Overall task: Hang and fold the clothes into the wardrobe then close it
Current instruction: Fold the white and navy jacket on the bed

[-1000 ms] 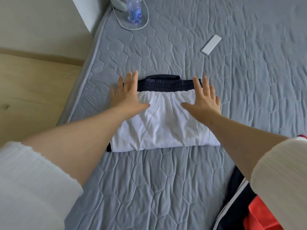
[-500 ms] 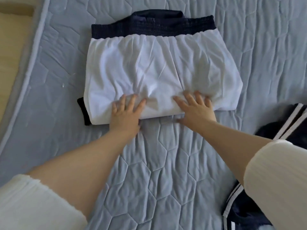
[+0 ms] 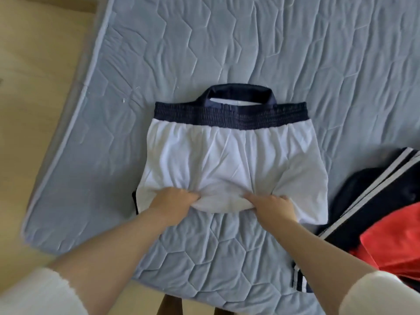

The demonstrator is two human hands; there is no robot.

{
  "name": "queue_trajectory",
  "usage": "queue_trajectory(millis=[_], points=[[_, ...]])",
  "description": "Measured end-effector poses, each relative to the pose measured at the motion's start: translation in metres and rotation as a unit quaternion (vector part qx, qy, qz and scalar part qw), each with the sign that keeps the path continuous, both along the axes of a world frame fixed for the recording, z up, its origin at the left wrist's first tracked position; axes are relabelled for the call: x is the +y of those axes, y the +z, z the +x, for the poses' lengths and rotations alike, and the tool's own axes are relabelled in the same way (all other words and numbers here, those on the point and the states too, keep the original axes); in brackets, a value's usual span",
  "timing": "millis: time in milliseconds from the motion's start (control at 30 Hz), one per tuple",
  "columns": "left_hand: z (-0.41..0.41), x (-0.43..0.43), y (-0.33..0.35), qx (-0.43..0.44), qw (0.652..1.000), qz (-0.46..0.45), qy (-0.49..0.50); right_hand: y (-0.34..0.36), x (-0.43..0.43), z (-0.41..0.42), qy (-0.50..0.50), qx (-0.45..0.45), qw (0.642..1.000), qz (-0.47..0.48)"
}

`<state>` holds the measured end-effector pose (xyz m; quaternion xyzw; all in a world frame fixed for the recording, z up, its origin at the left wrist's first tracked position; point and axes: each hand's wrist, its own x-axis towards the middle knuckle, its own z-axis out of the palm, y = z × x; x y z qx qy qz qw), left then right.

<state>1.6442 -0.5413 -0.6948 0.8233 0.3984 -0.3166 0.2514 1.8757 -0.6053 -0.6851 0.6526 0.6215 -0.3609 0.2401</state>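
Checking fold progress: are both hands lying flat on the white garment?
No, the left hand and right hand grip and bunch the near edge of the white garment.

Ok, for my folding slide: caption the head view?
Left hand and right hand grip the near edge of a folded white garment on a quilted mattress.

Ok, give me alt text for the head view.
The left hand and right hand grip the near edge of a folded white garment with a navy waistband on a grey quilted mattress. A navy striped garment and a red garment lie to its right.
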Motion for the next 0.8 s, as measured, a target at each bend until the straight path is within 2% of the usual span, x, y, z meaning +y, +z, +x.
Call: queue_trajectory(millis=[67,167,233,267,300,333,400,433,467,533,633,700,800], points=[[-0.009,-0.031,0.008,0.047,0.994,-0.098,0.007,0.006,-0.032,-0.011,0.012,0.011,0.996,-0.083],[-0.020,-0.068,0.017,0.072,0.974,-0.205,-0.059,0.011,-0.076,-0.028,0.026,0.048,0.977,-0.205],[-0.020,-0.064,0.022,0.074,0.959,-0.274,0.002,0.016,-0.082,-0.030,0.001,0.066,0.963,-0.261],[-0.017,-0.057,0.025,0.058,0.956,-0.283,0.055,0.017,-0.077,-0.027,-0.032,0.074,0.965,-0.248],[-0.012,-0.048,0.027,0.022,0.960,-0.259,0.104,0.017,-0.067,-0.022,-0.081,0.078,0.973,-0.203],[-0.005,-0.037,0.028,-0.029,0.970,-0.196,0.138,0.018,-0.052,-0.015,-0.136,0.074,0.979,-0.130],[0.013,-0.012,0.028,-0.110,0.978,0.006,0.174,0.017,-0.021,-0.003,-0.211,0.030,0.976,0.037],[0.020,0.000,0.027,-0.121,0.972,0.095,0.180,0.016,-0.006,0.005,-0.224,0.003,0.969,0.107],[0.027,0.014,0.025,-0.106,0.966,0.148,0.183,0.014,0.008,0.013,-0.231,-0.021,0.960,0.154],[0.037,0.038,0.020,-0.055,0.973,0.126,0.186,0.007,0.033,0.031,-0.243,-0.027,0.956,0.162],[0.036,0.069,0.013,0.008,0.991,-0.012,0.132,-0.003,0.058,0.051,-0.244,-0.010,0.970,0.021],[0.028,0.080,0.012,0.020,0.992,-0.042,0.120,-0.006,0.060,0.058,-0.237,-0.029,0.971,-0.030],[0.019,0.086,0.018,-0.016,0.992,-0.002,0.123,-0.006,0.051,0.061,-0.225,-0.068,0.970,0.062]])
